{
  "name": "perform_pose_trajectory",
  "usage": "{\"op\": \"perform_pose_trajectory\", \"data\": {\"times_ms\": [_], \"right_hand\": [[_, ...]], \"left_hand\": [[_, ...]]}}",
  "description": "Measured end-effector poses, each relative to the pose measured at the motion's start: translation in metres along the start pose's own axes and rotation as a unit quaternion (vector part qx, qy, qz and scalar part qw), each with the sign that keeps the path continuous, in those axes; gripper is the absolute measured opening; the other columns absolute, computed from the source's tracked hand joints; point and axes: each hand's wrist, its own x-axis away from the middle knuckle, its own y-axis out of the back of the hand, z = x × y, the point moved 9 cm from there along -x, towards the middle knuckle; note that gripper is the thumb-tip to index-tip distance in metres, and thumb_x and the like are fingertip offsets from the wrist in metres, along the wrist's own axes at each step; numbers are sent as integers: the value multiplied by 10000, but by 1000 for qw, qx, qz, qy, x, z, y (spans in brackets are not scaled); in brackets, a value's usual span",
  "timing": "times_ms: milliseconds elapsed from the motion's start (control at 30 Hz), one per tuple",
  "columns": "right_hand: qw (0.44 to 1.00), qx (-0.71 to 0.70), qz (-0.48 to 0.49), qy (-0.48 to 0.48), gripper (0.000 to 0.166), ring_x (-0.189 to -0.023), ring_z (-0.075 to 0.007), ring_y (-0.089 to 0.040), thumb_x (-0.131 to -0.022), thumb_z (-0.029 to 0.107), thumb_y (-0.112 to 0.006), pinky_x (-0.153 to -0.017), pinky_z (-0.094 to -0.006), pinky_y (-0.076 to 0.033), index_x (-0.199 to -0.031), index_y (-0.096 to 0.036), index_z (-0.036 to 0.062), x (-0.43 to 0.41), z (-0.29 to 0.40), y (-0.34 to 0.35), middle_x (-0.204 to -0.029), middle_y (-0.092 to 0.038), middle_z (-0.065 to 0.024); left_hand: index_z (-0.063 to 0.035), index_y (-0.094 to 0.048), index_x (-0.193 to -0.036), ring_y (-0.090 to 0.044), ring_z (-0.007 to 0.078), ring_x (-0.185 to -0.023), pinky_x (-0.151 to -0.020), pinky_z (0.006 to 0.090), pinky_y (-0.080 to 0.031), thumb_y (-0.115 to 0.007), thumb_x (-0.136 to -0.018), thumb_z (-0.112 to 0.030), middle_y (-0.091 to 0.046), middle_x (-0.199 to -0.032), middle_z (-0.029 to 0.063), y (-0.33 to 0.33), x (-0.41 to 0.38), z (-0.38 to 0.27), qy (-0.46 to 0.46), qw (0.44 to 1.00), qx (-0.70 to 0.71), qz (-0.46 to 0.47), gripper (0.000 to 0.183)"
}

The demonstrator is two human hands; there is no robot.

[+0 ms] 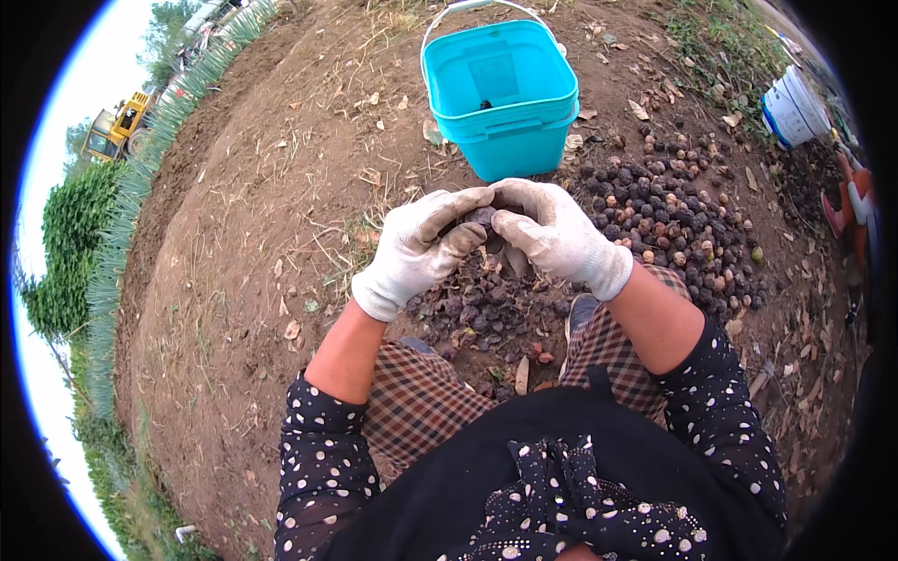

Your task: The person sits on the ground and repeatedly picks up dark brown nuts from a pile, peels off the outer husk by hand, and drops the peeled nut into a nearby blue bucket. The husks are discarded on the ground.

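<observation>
Both my hands wear white knit work gloves, soiled at the fingers. Between their fingertips they grip one dark walnut in its blackened husk (pixel 481 217). My left hand (pixel 435 242) holds it from the left with thumb and fingers, and my right hand (pixel 551 228) pinches it from the right. The gloves partly cover the nut. Below them, between my feet, lies a heap of dark husk pieces (pixel 484 305). Just beyond my hands stands a turquoise plastic bucket (pixel 515 144), its handle raised at the far side, with a small dark thing inside.
A wide pile of walnuts (pixel 673 217), some blackened and some pale, spreads at the right. Farther right are a white bucket (pixel 796 109), tilted in view, and part of another person (pixel 857 203). Leafy green plants (pixel 116 259) border the soil; a yellow machine (pixel 119 126) stands beyond.
</observation>
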Motion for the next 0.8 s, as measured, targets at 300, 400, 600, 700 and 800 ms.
{"op": "perform_pose_trajectory", "data": {"times_ms": [300, 400, 600, 700, 800], "right_hand": [[987, 88, -103, 90, 208, -843, -137, -587, -876, -23, -481, -800, -313, -511, -1032, -618, -36, -1, -21, 0, -891, -632, -106], [994, -1, -106, 19, 224, -812, -126, -584, -885, -18, -449, -769, -296, -508, -1039, -612, -31, -3, -32, 8, -885, -631, -92], [992, -80, -75, 60, 251, -536, -47, -508, -1012, 138, -499, -499, -221, -439, -1206, -587, 5, -2, -2, 3, -826, -622, -31], [993, 15, -63, 98, 407, -861, -113, -653, -1030, 258, -578, -762, -288, -550, -1332, -544, -11, -2, 5, 1, -1022, -680, -91], [986, 69, -87, 126, 384, -965, -134, -647, -993, 207, -603, -856, -320, -546, -1303, -569, -16, -4, 6, 2, -1080, -684, -125]], "left_hand": [[15, -695, -1220, -727, 190, -921, -806, 310, -582, -753, -938, -324, -743, -1030, 122, -8, 3, -6, -17, 997, -62, 50, 445], [33, -688, -1213, -723, 186, -919, -771, 315, -599, -789, -897, -358, -745, -1044, 114, -7, 1, -10, 20, 999, 28, 40, 513], [50, -613, -1293, -716, 207, -976, -799, 340, -633, -811, -880, -366, -717, -1120, 140, 6, 5, 9, 166, 934, 304, -81, 619], [37, -530, -1328, -704, 217, -997, -853, 366, -631, -837, -861, -348, -673, -1169, 148, 6, 7, 20, 188, 922, 324, -93, 679], [-1, -462, -1318, -619, 221, -1148, -932, 393, -593, -870, -827, -381, -575, -1236, 114, -3, 11, 26, 209, 923, 310, -91, 743]]}}
